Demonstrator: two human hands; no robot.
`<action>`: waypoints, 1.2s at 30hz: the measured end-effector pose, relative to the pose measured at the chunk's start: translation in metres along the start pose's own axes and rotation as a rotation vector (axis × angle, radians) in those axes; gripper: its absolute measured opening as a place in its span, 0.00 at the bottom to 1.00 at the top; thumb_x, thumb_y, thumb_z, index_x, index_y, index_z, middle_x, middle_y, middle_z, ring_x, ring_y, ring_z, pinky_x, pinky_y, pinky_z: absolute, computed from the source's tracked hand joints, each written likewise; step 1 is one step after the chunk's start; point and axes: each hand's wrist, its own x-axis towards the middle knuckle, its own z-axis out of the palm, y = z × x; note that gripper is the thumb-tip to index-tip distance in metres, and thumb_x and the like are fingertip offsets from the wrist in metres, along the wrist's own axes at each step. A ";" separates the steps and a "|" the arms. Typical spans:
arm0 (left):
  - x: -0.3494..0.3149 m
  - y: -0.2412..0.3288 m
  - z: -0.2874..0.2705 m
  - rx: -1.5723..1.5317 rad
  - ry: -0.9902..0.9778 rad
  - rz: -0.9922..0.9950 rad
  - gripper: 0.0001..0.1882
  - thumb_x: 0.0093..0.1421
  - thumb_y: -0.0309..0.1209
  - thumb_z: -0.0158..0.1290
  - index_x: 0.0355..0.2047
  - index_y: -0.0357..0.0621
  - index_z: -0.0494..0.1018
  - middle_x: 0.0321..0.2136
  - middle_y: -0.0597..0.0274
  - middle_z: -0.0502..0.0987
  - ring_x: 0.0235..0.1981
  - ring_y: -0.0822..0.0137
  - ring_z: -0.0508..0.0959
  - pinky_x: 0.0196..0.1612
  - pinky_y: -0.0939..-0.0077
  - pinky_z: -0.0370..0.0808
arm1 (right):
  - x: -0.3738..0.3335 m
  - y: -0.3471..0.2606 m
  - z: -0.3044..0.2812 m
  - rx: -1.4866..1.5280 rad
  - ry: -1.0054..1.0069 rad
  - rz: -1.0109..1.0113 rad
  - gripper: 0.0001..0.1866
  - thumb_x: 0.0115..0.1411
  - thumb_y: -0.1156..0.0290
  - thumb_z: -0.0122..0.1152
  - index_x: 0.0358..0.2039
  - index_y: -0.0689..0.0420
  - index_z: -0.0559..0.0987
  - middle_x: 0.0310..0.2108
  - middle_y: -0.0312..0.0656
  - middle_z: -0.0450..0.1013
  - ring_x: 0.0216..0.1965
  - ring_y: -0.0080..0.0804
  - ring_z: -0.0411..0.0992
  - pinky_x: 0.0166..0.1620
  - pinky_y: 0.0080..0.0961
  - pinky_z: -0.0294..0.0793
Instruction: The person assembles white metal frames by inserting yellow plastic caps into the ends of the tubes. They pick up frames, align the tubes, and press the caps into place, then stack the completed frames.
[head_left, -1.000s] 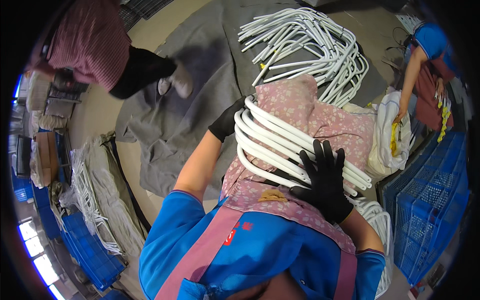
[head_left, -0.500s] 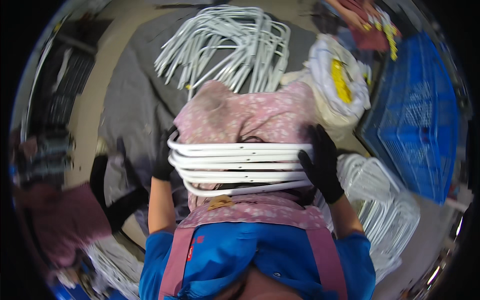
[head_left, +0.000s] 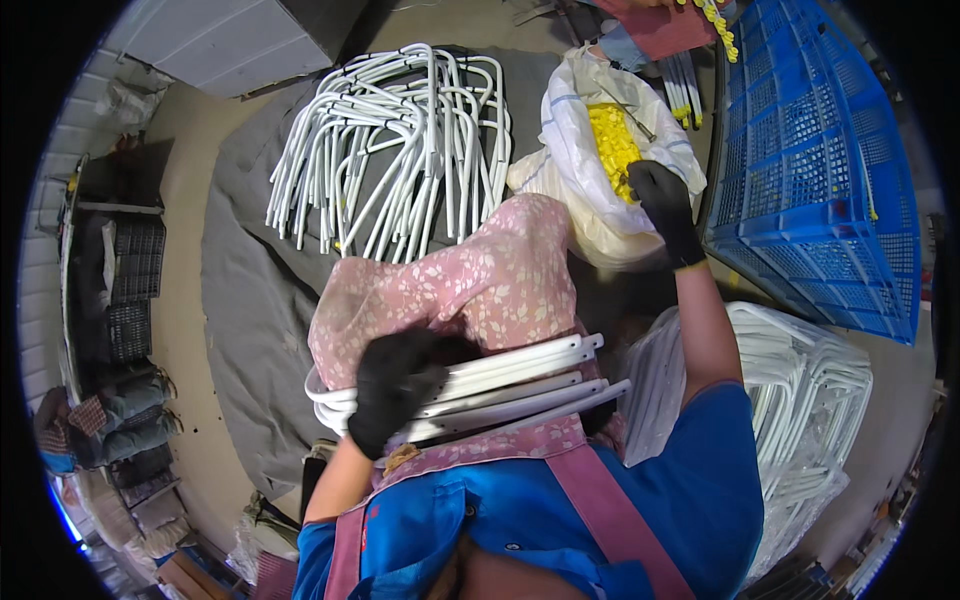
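Across my lap, over a pink floral apron (head_left: pixel 440 285), lies a stack of bent white metal tubes (head_left: pixel 520 365), their ends pointing right. My left hand (head_left: pixel 400 385), in a black glove, is over the left part of the stack; motion smears its fingers, so their grip is unclear. At the mouth of a white woven sack (head_left: pixel 570 130) my black-gloved right hand (head_left: pixel 664 205) has its fingers curled in, beside a heap of small yellow pieces (head_left: pixel 612 140). Whatever those fingers pinch is hidden.
More bent white tubes (head_left: pixel 400 140) lie piled on a grey cloth (head_left: pixel 250 300) ahead. Blue plastic crates (head_left: pixel 810 190) stand at the right, with plastic-wrapped white tubes (head_left: pixel 800 410) nearer me. Beyond the sack, another person's clothing (head_left: pixel 665 25) shows near yellow-tipped tubes (head_left: pixel 682 95).
My right hand has left the right end of the tube stack and moved up to the sack. The left hand has shifted inward over the tubes. The stack now lies tilted, and the view has turned.
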 end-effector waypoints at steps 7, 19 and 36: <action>0.038 0.031 0.049 0.063 -0.106 0.072 0.19 0.53 0.43 0.64 0.40 0.47 0.79 0.25 0.57 0.76 0.29 0.55 0.78 0.32 0.60 0.75 | 0.093 0.110 0.042 -0.551 -0.018 -0.388 0.08 0.56 0.70 0.53 0.31 0.57 0.79 0.31 0.52 0.77 0.35 0.53 0.75 0.40 0.46 0.74; 0.047 0.032 0.048 0.013 -0.163 -0.042 0.18 0.49 0.41 0.67 0.36 0.46 0.80 0.24 0.57 0.75 0.30 0.55 0.78 0.33 0.61 0.76 | 0.085 0.153 0.075 -0.550 -0.205 0.021 0.16 0.63 0.61 0.48 0.42 0.55 0.79 0.38 0.57 0.77 0.41 0.57 0.76 0.43 0.48 0.74; 0.042 0.024 0.060 -0.160 -0.035 -0.166 0.20 0.60 0.52 0.56 0.39 0.49 0.77 0.25 0.57 0.79 0.37 0.53 0.80 0.53 0.48 0.67 | 0.005 0.069 -0.016 0.176 -0.053 0.104 0.19 0.65 0.67 0.55 0.53 0.63 0.73 0.44 0.40 0.69 0.38 0.25 0.68 0.41 0.21 0.69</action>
